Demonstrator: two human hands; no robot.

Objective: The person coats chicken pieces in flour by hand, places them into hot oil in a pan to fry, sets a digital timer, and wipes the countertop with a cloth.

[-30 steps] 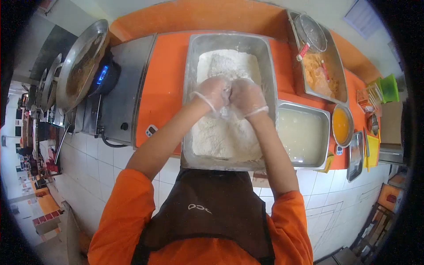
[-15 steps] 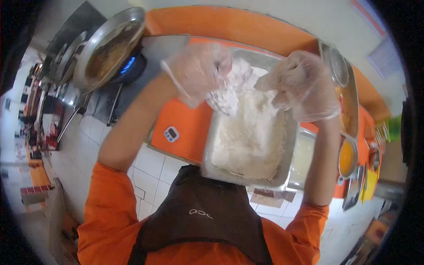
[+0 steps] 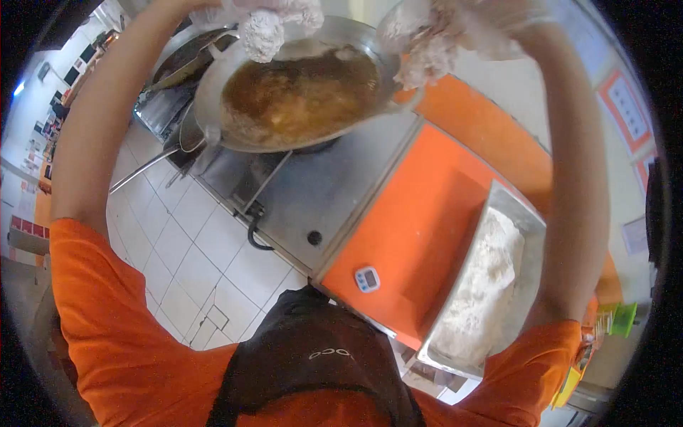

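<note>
Head camera: the left hand [image 3: 237,11] is gripping a floured lump [image 3: 262,37] and the right hand [image 3: 491,25] a second lump [image 3: 431,57], both closed around them near opposite edges of the pan [image 3: 209,110], apparently hanging high for clearance above its brown liquid [image 3: 302,92].

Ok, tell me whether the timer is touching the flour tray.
Apart. The head view shows it plainly: a bare stretch of orange countertop lies between the timer and the flour tray.
</note>
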